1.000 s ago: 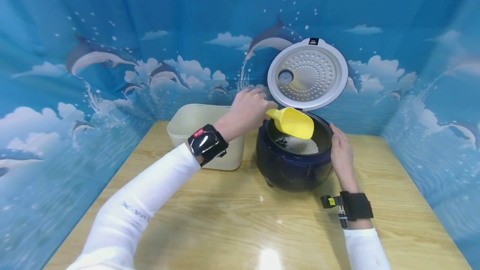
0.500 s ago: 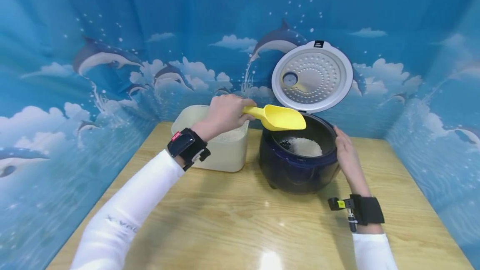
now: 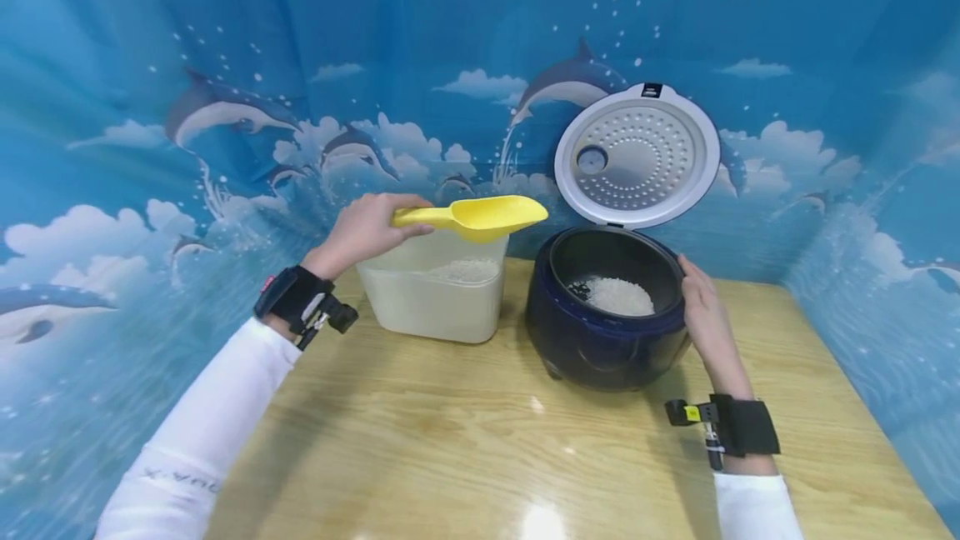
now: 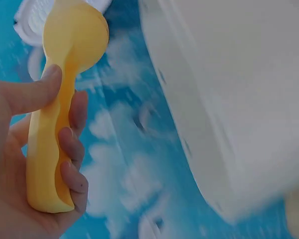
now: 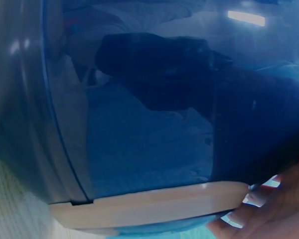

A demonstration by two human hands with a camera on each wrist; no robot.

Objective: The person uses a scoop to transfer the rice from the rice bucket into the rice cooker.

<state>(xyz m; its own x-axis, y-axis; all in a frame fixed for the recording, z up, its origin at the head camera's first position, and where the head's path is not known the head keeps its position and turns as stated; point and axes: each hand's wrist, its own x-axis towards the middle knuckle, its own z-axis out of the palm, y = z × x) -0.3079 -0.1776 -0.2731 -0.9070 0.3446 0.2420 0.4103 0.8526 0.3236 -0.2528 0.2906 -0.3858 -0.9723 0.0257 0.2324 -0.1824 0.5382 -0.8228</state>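
My left hand grips the handle of a yellow scoop, thumb along it in the left wrist view. The scoop lies roughly level above a cream bin of white rice, its tip pointing right. Only bare yellow shows inside its bowl. To the right stands a dark blue rice cooker, its lid raised. White rice and a few dark grains lie in its pot. Against the cooker's right side rests my right hand, fingers extended up to the rim.
Both containers stand side by side on a wooden table, with a gap between them. A blue curtain printed with dolphins hangs behind and at both sides, close to the raised lid.
My left hand has carried the scoop leftward from over the cooker to over the bin, turning it from tipped to level. My right hand stays on the cooker's side.
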